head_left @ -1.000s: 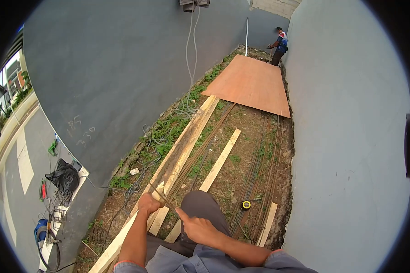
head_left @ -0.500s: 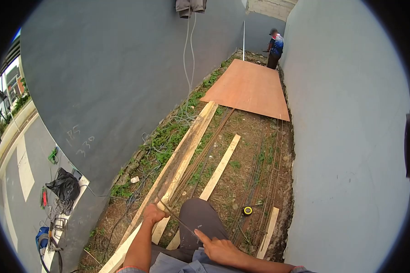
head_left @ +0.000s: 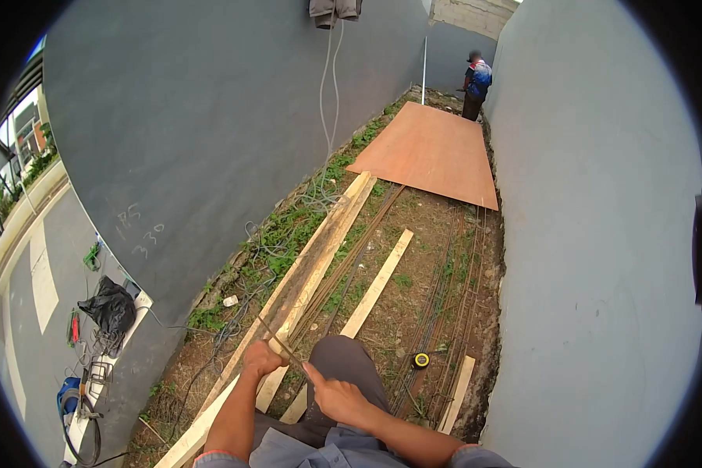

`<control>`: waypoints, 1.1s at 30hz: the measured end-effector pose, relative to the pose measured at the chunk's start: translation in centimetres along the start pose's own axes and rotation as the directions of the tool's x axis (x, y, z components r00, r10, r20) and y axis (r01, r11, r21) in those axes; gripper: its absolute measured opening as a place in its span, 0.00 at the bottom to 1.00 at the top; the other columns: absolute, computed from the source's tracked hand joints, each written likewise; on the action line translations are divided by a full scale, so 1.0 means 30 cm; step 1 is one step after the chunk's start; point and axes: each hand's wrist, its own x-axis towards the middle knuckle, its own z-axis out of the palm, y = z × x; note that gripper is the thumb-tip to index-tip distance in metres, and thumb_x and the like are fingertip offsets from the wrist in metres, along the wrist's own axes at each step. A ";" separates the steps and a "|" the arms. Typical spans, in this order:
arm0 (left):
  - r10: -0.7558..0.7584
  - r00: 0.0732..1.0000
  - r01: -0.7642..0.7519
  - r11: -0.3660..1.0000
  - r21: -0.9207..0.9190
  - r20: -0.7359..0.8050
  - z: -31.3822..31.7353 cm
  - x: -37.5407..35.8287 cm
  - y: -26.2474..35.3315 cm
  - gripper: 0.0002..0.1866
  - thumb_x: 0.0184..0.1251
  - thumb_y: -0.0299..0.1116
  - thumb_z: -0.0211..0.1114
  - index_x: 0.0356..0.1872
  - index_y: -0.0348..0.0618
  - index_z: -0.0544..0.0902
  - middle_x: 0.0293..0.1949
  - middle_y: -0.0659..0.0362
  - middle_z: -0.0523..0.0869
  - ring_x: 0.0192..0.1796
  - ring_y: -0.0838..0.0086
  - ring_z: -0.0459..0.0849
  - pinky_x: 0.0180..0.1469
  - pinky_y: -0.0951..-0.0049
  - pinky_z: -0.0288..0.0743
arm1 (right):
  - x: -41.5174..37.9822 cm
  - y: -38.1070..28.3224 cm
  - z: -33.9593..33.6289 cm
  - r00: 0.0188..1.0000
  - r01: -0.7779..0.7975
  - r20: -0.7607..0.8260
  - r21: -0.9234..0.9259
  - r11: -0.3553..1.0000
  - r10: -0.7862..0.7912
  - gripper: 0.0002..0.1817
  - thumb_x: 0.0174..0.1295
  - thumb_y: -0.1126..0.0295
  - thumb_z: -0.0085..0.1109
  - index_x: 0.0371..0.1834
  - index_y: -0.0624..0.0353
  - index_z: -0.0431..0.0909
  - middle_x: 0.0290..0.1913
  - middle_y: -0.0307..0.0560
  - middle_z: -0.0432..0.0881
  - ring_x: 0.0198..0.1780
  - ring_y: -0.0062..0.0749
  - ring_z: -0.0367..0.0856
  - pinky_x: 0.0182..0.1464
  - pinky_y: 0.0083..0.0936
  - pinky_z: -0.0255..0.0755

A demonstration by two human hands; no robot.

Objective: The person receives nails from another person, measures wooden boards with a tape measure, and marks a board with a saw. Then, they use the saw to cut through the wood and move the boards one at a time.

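My left hand [head_left: 263,357] is closed around a pale wooden plank [head_left: 199,433] that slants up from the lower left beside my knee. My right hand [head_left: 342,399] grips a thin, dark-bladed tool, apparently a handsaw [head_left: 292,357] seen edge-on, with the index finger stretched along it. Its blade crosses the plank just right of my left hand, and the tip points up and left. The saw's handle is hidden within my right hand. Under and beyond the plank lie long timber boards [head_left: 331,234].
A plywood sheet [head_left: 433,152] lies farther along the strip, with a person [head_left: 476,86] standing behind it. A yellow-and-black tape measure [head_left: 421,359] rests among steel rods [head_left: 444,312] at right. Grey walls flank both sides. A black plastic bag [head_left: 109,308] and tools lie at left.
My right hand has pushed the saw forward and up to the left, so more blade sticks out past my left hand. My left hand still holds the plank. The view has shifted slightly.
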 end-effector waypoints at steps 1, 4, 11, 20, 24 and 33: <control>0.014 1.000 -0.014 1.000 -0.027 -0.021 0.002 -0.028 0.017 0.32 0.42 0.48 0.83 0.43 0.31 0.87 0.43 0.44 0.90 0.46 0.54 0.90 0.48 0.56 0.84 | 0.075 0.007 0.035 1.000 -0.001 0.007 0.011 1.000 0.001 0.38 0.69 0.69 0.48 0.84 0.50 0.50 0.40 0.72 0.86 0.43 0.70 0.87 0.48 0.60 0.80; 0.014 1.000 -0.013 0.998 -0.069 0.017 -0.005 -0.022 -0.015 0.33 0.41 0.48 0.83 0.44 0.30 0.87 0.44 0.43 0.90 0.47 0.54 0.90 0.49 0.56 0.83 | 0.109 0.001 0.053 0.993 0.080 -0.080 -0.023 0.997 -0.081 0.38 0.70 0.67 0.49 0.84 0.49 0.49 0.41 0.74 0.85 0.43 0.72 0.86 0.51 0.61 0.79; 0.013 1.000 -0.014 0.997 -0.078 -0.019 -0.002 -0.013 0.006 0.35 0.38 0.49 0.82 0.43 0.29 0.88 0.45 0.39 0.90 0.49 0.51 0.90 0.51 0.57 0.83 | -0.067 -0.008 -0.021 0.999 -0.038 0.037 -0.012 0.999 0.038 0.36 0.71 0.68 0.47 0.83 0.51 0.52 0.43 0.71 0.86 0.48 0.71 0.86 0.53 0.60 0.78; 0.006 0.999 -0.003 0.996 -0.086 0.041 -0.007 -0.021 -0.028 0.33 0.42 0.47 0.82 0.46 0.31 0.88 0.48 0.41 0.90 0.52 0.50 0.89 0.54 0.55 0.83 | -0.280 -0.005 -0.057 0.994 -0.032 0.096 -0.108 0.994 0.043 0.36 0.72 0.68 0.52 0.82 0.53 0.53 0.41 0.69 0.86 0.40 0.68 0.86 0.44 0.59 0.78; -0.003 0.999 0.006 0.997 -0.075 0.040 -0.016 -0.008 -0.013 0.32 0.41 0.46 0.81 0.46 0.31 0.88 0.49 0.41 0.89 0.53 0.51 0.89 0.55 0.56 0.83 | 0.047 0.032 0.037 0.995 0.056 -0.080 -0.061 0.997 -0.061 0.37 0.71 0.69 0.54 0.82 0.53 0.52 0.41 0.70 0.86 0.40 0.71 0.84 0.45 0.59 0.78; -0.006 1.000 0.006 0.992 -0.125 0.002 0.019 0.009 -0.030 0.29 0.40 0.43 0.80 0.44 0.33 0.88 0.46 0.43 0.90 0.49 0.52 0.89 0.52 0.55 0.83 | -0.239 0.038 -0.039 1.000 -0.001 -0.014 -0.077 0.997 0.000 0.37 0.69 0.72 0.56 0.81 0.53 0.55 0.43 0.71 0.86 0.41 0.68 0.86 0.43 0.57 0.79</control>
